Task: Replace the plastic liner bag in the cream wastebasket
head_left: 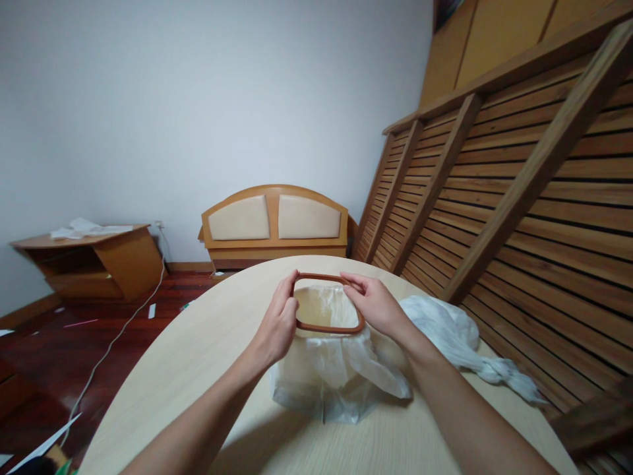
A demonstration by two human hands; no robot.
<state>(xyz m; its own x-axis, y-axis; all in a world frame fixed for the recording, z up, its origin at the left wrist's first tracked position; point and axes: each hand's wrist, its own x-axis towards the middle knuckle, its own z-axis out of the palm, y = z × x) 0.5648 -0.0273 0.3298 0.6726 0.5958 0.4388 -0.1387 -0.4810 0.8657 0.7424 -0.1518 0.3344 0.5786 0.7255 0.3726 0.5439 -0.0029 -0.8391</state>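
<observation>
A brown rounded-rectangle rim ring (330,329) is held level between my two hands. My left hand (283,318) grips its left end, thumb on the inner side. At the far right corner, my right hand (374,302) has its fingers closed on the same ring. Under it stands a bin lined with a translucent white plastic bag (341,359), whose edge is folded over and hangs down outside. Through the ring the pale inside of the lined bin shows. Whether the ring touches the bin's top I cannot tell.
A knotted white plastic bag (445,330) lies on the right of the round pale table (198,369). Slatted wooden panels (494,218) lean beside it. Beyond are a headboard (274,244) and a low cabinet (116,260) with a white cable (119,340) on the floor.
</observation>
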